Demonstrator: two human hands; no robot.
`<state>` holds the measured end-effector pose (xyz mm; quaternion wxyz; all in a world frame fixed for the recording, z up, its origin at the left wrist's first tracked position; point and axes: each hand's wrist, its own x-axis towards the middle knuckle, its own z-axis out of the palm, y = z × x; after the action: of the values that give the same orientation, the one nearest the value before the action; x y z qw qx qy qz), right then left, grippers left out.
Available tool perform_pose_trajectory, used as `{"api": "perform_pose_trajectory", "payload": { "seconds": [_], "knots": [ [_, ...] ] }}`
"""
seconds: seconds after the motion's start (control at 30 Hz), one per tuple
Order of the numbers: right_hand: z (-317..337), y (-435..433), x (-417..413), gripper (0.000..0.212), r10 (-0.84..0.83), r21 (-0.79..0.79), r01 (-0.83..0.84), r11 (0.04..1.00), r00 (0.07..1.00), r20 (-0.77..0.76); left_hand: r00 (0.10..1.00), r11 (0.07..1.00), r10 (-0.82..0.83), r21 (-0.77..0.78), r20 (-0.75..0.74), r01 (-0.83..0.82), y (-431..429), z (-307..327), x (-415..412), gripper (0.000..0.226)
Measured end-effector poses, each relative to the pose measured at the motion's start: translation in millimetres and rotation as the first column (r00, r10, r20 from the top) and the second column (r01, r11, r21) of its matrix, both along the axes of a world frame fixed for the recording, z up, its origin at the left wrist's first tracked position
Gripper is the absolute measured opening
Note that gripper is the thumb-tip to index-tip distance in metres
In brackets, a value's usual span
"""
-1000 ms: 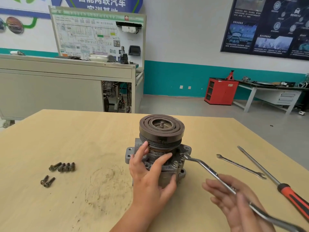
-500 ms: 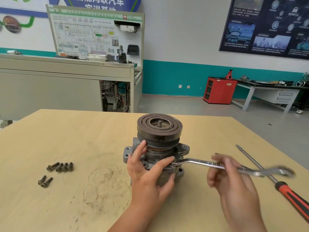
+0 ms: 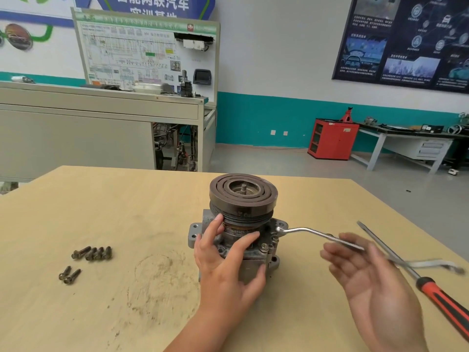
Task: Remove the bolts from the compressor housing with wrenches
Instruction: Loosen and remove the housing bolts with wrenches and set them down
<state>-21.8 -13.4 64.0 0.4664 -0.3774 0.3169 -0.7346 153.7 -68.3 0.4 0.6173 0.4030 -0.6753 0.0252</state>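
The compressor (image 3: 242, 199) stands upright on the wooden table (image 3: 127, 199), its dark grooved pulley on top. My left hand (image 3: 225, 260) grips the grey housing from the front, fingers wrapped round its neck. A bolt head (image 3: 264, 247) shows on the housing flange beside my fingers. The offset ring wrench (image 3: 304, 231) sits with its ring end on the housing's right rear flange. Its shaft runs right across my right hand (image 3: 368, 275), which is palm up with straight fingers against the shaft. Several loose bolts (image 3: 92, 253) and two more bolts (image 3: 69, 275) lie at the left.
A long screwdriver with a red and black handle (image 3: 441, 298) lies at the right, close to the table's right edge. Dirt smudges mark the table in front of the loose bolts. Beyond the table stand a grey workbench (image 3: 101, 110) and a red cabinet (image 3: 332, 138).
The wrench swung from pointing front-right to pointing right, its ring end now further back on the housing. My right hand went from gripping the shaft to flat fingers. My left hand stayed put.
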Motion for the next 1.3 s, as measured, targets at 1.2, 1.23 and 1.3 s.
{"api": "perform_pose_trajectory", "payload": {
  "seconds": [1.2,1.23,1.3],
  "knots": [
    [-12.8,17.3,6.3,0.027,-0.101,-0.053,0.095,0.994,0.987,-0.129,1.0,1.0,0.018,-0.012,0.017,-0.017,0.7,1.5,-0.3,0.043],
    [-15.1,21.8,14.0,0.015,-0.105,-0.063,0.096,0.993,0.98,-0.17,1.0,1.0,0.02,-0.01,0.019,-0.02,0.5,1.6,-0.1,0.043],
    [-23.6,27.1,23.2,0.025,-0.086,-0.068,0.07,0.995,0.956,-0.281,0.999,1.0,0.022,-0.006,0.023,-0.022,0.3,1.4,0.2,0.044]
  ]
}}
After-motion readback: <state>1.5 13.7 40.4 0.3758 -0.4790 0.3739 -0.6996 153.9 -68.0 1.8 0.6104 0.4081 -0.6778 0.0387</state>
